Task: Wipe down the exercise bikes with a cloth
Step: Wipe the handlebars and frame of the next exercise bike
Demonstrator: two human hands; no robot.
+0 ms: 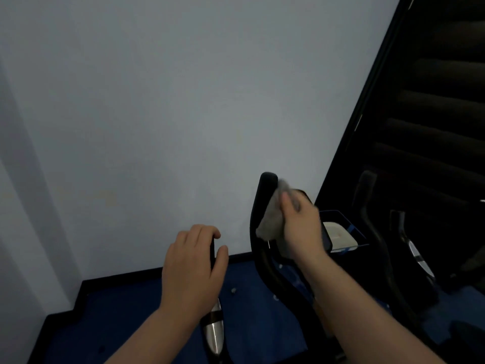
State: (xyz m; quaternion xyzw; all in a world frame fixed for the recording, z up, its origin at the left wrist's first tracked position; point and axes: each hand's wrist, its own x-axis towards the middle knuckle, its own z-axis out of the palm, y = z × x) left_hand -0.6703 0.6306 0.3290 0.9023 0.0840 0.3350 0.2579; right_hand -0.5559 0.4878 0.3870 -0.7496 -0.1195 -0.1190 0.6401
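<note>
A black exercise bike fills the lower middle of the head view. Its left handlebar point(215, 327) has a black grip and a chrome section lower down. My left hand point(193, 269) is wrapped around the top of that grip. The right handlebar point(266, 187) curves upward with a rounded black tip. My right hand point(301, 227) presses a crumpled grey cloth point(271, 219) against this bar just below the tip. The bike's console behind my right hand is mostly hidden.
A pale wall point(170, 101) stands close in front, with a black skirting point(118, 279) above blue carpet point(136, 324). A dark window with blinds point(433, 101) is on the right. A second bike point(409, 245) stands at right, and a white object in a blue-edged tray point(339, 235) lies between.
</note>
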